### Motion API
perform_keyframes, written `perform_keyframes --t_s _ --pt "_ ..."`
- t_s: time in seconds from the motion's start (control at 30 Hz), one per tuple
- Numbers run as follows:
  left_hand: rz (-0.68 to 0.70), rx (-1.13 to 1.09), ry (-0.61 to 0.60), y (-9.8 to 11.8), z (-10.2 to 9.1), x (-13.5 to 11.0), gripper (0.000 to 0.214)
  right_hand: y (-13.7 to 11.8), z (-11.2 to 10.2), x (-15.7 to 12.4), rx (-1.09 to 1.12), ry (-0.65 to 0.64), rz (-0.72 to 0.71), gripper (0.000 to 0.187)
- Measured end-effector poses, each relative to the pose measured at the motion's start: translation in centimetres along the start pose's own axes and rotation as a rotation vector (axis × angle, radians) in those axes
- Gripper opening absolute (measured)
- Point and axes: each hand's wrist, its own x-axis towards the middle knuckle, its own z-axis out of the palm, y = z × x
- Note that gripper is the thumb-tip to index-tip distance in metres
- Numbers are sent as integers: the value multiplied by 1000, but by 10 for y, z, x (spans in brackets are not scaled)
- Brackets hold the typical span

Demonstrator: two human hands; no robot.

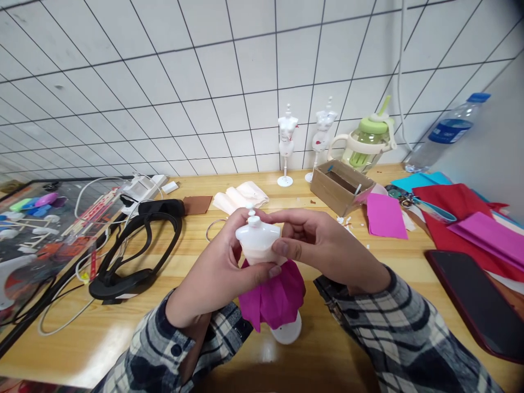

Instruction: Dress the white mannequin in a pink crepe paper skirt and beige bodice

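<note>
Both my hands hold a small white mannequin bust (257,240) over the wooden table (204,256). A magenta paper skirt (275,297) is wrapped round its lower part, and its round white base (289,330) rests on the table. My left hand (216,275) grips the bust from the left, thumb pressed at the waist. My right hand (327,248) closes on it from the right, thumb on the waist too.
Two more white mannequins (286,143) stand by the tiled wall. A cardboard box (339,188), green jug (370,143), water bottle (448,134), coloured paper sheets (462,218) and a phone (475,297) lie right. A black headset (137,248) and cables lie left.
</note>
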Motion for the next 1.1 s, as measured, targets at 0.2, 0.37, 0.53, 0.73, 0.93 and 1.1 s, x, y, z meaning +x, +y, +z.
perform_keyframes --t_s 0.2,0.37,0.53,0.73,0.93,1.1 --pt "-63 13 -28 -3 -3 1 73 11 -1 7 22 3 -20 31" --pt "-51 40 -65 -3 -9 4 60 14 2 9 -2 27 -12 33" --pt "-100 4 38 -6 -12 8 39 17 9 11 -127 151 -21 42" --pt "-19 -39 205 -12 -16 8 32 16 16 12 -144 128 -29 32" --pt "5 -158 147 -10 -14 8 36 18 20 13 -220 111 -34 17" --pt "4 -55 201 -8 -12 8 34 13 16 10 -292 206 -82 13"
